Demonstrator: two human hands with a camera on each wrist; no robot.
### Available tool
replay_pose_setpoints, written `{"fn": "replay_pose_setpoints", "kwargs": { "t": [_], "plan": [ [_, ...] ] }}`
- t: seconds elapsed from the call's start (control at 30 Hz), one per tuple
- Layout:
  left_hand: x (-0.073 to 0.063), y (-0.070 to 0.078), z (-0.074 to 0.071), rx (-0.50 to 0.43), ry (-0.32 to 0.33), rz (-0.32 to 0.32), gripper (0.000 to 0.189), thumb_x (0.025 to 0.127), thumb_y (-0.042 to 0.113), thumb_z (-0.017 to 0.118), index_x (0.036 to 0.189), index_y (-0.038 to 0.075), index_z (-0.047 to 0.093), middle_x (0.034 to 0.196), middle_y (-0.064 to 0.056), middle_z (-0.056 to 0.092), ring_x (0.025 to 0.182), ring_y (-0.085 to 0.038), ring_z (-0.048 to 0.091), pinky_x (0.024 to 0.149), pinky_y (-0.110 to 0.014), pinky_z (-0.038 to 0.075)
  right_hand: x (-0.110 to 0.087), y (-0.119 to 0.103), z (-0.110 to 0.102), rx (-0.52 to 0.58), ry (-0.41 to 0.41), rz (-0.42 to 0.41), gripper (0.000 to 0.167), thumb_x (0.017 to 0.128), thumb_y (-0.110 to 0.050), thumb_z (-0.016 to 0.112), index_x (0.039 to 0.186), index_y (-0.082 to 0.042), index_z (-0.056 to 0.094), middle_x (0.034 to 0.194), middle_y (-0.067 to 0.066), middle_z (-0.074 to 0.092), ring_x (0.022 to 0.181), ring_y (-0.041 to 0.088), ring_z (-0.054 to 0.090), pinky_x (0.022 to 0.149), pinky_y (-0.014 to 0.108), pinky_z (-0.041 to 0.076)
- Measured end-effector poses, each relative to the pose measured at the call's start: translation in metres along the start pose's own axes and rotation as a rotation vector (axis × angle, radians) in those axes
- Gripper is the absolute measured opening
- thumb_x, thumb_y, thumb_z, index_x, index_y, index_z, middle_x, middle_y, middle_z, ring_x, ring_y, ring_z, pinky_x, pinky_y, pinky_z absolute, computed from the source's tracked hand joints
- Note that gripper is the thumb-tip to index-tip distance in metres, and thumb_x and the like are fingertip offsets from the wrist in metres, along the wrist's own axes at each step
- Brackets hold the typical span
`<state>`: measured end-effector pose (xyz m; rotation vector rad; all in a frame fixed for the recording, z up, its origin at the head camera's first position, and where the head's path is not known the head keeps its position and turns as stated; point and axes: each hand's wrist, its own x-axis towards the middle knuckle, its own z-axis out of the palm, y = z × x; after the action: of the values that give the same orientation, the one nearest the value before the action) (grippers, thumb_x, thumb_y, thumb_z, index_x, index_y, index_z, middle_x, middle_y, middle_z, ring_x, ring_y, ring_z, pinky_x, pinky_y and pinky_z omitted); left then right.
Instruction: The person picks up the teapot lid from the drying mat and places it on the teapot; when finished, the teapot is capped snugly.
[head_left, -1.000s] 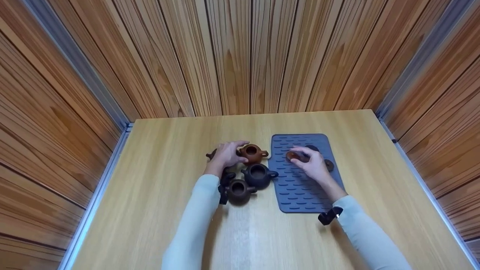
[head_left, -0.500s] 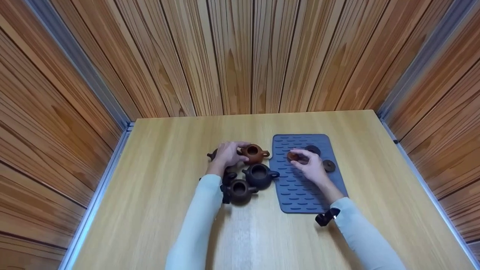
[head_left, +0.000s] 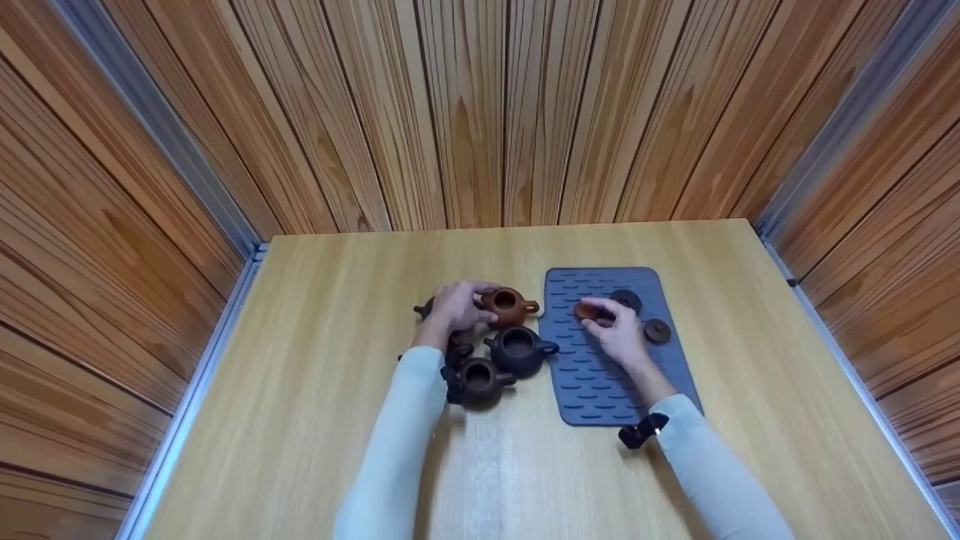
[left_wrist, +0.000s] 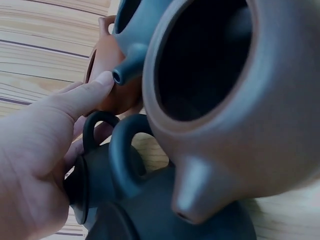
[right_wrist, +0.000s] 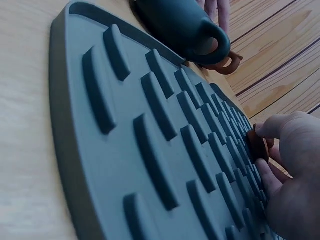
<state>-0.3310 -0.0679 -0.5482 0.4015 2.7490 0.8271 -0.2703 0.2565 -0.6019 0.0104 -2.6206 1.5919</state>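
Observation:
My left hand (head_left: 454, 306) holds the left side of a reddish-brown teapot (head_left: 506, 306), whose round mouth is uncovered. In the left wrist view its thumb lies against that teapot (left_wrist: 111, 75). Over the ridged grey mat (head_left: 592, 382), my right hand (head_left: 621, 330) pinches a small reddish-brown lid (head_left: 585, 311) between thumb and fingers. The right wrist view shows this lid (right_wrist: 257, 145) tilted on edge at the mat; whether it touches the ridges I cannot tell. Two dark lids (head_left: 625, 301) lie on the mat beside the right hand.
A black teapot (head_left: 519, 352) and a dark brown teapot (head_left: 478, 382), both lidless, stand close together nearer the person. Two more dark teapots (left_wrist: 107, 170) with lids on are partly hidden under the left arm. Wooden walls (head_left: 480, 112) border the table (head_left: 315, 337).
The right wrist has swung slightly to the left while the hand keeps its pinch on the lid. More of the dark lids shows beside it. My left hand stays at the reddish-brown teapot.

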Motion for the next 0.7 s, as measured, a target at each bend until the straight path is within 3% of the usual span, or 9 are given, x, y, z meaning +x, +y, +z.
{"fn": "replay_pose_setpoints", "kwargs": {
  "t": [0.13, 0.27, 0.37, 0.7],
  "plan": [
    [0.0, -0.001, -0.001, -0.021, -0.005, -0.01, 0.06, 0.099, 0.029, 0.088, 0.156, 0.032, 0.068, 0.156, -0.003, 0.074, 0.15, -0.031, 0.065, 0.131, -0.053, 0.034, 0.001, -0.002, 0.003, -0.001, 0.0, 0.018, 0.044, 0.104, 0.001, 0.076, 0.148, -0.005, 0.072, 0.158, 0.022, 0.066, 0.148, 0.041, 0.063, 0.121, 0.053, 0.057],
    [-0.001, -0.001, -0.001, -0.029, -0.004, -0.001, 0.06, 0.1, 0.028, 0.088, 0.156, 0.03, 0.069, 0.154, -0.004, 0.075, 0.148, -0.031, 0.066, 0.129, -0.053, 0.034, 0.002, -0.002, 0.007, -0.003, 0.031, -0.001, 0.041, 0.102, 0.002, 0.079, 0.142, -0.002, 0.075, 0.15, 0.026, 0.068, 0.14, 0.043, 0.067, 0.108, 0.025, 0.061],
    [0.0, -0.001, 0.0, -0.029, -0.004, 0.012, 0.058, 0.101, 0.028, 0.087, 0.156, 0.029, 0.069, 0.154, -0.004, 0.075, 0.148, -0.031, 0.066, 0.128, -0.053, 0.036, 0.003, -0.003, 0.009, -0.001, 0.069, -0.026, 0.038, 0.098, 0.004, 0.082, 0.136, 0.001, 0.078, 0.141, 0.028, 0.069, 0.131, 0.045, 0.07, 0.09, 0.006, 0.054],
    [0.0, 0.0, 0.0, -0.039, -0.013, -0.008, 0.058, 0.102, 0.028, 0.086, 0.157, 0.03, 0.068, 0.158, -0.003, 0.072, 0.152, -0.031, 0.063, 0.131, -0.054, 0.033, 0.004, -0.005, 0.014, -0.021, 0.061, 0.027, 0.036, 0.099, 0.002, 0.082, 0.134, 0.0, 0.08, 0.14, 0.025, 0.062, 0.128, 0.042, 0.069, 0.086, 0.003, 0.051]
  ]
}}
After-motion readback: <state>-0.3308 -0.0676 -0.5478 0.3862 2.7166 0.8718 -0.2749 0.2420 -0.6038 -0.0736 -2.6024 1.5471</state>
